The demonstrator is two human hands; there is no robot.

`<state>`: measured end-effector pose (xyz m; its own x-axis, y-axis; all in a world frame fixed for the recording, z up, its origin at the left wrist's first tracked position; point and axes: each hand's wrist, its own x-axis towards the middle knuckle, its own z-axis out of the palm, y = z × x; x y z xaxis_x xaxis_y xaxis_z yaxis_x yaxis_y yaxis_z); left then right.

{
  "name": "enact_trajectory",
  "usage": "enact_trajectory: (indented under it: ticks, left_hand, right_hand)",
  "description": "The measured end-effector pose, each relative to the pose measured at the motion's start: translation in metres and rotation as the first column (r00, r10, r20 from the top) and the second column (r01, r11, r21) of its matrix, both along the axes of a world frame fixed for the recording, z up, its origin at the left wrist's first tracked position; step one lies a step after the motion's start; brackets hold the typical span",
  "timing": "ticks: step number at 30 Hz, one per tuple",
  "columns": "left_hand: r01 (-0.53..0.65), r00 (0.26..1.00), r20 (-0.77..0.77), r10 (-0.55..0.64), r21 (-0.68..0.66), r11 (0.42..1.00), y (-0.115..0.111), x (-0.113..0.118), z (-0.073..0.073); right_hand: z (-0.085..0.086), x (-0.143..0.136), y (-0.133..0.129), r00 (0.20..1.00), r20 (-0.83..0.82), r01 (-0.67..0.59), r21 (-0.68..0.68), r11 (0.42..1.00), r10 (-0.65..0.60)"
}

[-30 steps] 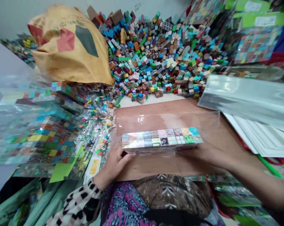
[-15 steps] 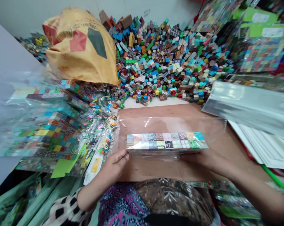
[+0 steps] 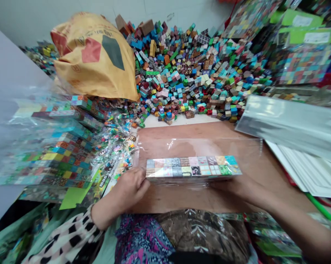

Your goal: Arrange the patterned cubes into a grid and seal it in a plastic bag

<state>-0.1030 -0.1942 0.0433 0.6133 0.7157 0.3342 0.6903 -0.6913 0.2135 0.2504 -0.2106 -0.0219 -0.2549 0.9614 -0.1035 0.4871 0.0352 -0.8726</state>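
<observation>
A long block of patterned cubes, two rows showing on top (image 3: 194, 166), lies inside a clear plastic bag (image 3: 165, 146) over the brown board (image 3: 165, 201). My left hand (image 3: 134, 185) is closed at the block's left end, fingers curled on the bag's edge. At the right end, my right hand (image 3: 234, 185) reaches under the near side of the block; its fingers are mostly hidden beneath the bag and block.
A big pile of small cubes (image 3: 187, 73) lies behind the board, beside a yellow sack (image 3: 96, 58). Bagged cube blocks (image 3: 69, 157) stand left. Clear bags (image 3: 289, 121) and white sheets (image 3: 297, 168) lie right.
My left hand has moved slightly up and left along the bag's edge, with more of its sleeve showing. The block has shifted slightly left and toward me.
</observation>
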Motion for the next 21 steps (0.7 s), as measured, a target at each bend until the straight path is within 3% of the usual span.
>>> enact_trajectory:
  ticks: [5,11,21]
  left_hand:
    - [-0.087,0.996,-0.047,0.082,-0.123,0.989,0.002,0.003,0.004]
    - [-0.135,0.978,-0.183,0.096,-0.217,0.967,0.007,0.004,0.009]
    - [-0.133,0.989,-0.119,0.091,-0.413,0.901,0.017,-0.008,-0.001]
  right_hand:
    - [0.007,-0.002,-0.001,0.999,0.007,-0.051,-0.011,0.999,0.051]
    - [0.005,-0.001,0.001,0.999,-0.006,-0.044,-0.005,0.999,0.044]
    - [0.005,0.0,0.002,1.0,0.001,-0.023,0.013,1.0,0.023]
